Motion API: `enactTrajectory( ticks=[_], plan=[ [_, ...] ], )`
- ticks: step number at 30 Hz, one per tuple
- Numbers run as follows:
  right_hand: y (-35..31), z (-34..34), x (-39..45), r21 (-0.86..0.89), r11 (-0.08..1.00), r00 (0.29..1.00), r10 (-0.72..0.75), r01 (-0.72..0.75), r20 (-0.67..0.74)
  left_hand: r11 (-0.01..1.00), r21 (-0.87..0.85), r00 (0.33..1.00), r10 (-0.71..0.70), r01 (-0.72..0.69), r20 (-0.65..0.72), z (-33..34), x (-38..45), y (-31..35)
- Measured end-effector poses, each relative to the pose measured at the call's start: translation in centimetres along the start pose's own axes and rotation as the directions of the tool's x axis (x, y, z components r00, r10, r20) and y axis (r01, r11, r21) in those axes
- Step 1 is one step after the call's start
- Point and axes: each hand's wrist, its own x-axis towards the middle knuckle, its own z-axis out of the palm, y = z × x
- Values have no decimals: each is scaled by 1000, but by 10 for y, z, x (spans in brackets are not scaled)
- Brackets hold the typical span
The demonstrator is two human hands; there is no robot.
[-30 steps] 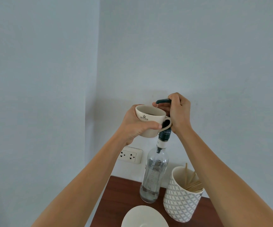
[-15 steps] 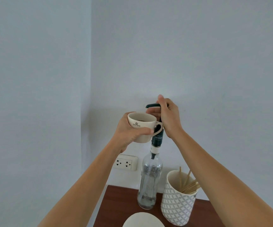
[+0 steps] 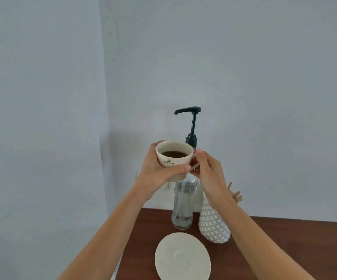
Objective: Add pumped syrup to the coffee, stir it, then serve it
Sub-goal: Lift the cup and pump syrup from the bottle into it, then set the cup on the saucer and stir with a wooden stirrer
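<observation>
A cream coffee cup (image 3: 173,161) with dark coffee (image 3: 173,153) in it is held in the air by my left hand (image 3: 159,175), which wraps its left side and base. My right hand (image 3: 209,176) is at the cup's right side, with its fingers pinching the handle. Behind the cup stands the clear syrup bottle (image 3: 182,205). Its dark pump head (image 3: 187,110) is raised, the spout points left, and nothing touches it. The cup hangs below the spout and in front of the bottle's neck.
A white saucer (image 3: 182,257) lies on the dark wooden table (image 3: 274,249), in front of the bottle. A patterned white holder (image 3: 214,225) with wooden stir sticks (image 3: 236,195) stands right of the bottle. Pale walls meet in a corner on the left.
My right hand has let go of the pump head, which has risen, and has dropped to the cup's handle. My left hand has lowered the cup away from the spout.
</observation>
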Motion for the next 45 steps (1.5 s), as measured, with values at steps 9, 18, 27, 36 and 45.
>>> enactTrajectory(
  ticks=[9, 18, 27, 36, 45],
  plan=[
    [66, -20, -62, 30, 981, 981, 191, -193, 40, 997, 16, 994, -72, 71, 88, 13, -73, -73],
    [131, -32, -117, -15, 921, 921, 389, -389, 28, 973, 150, 980, -185, 173, 75, 22, -133, -148],
    [142, -32, -134, -13, 885, 884, 466, -466, 25, 949, 273, 981, -181, 158, 64, 26, -152, -164],
    [125, -46, -129, -296, 931, 977, 193, -211, -90, 936, 324, 984, -167, 136, 70, 28, -151, -169],
    [111, -122, -45, -617, 779, 992, 64, -117, -108, 920, 353, 979, -199, 170, 45, 26, -156, -171]
  ],
)
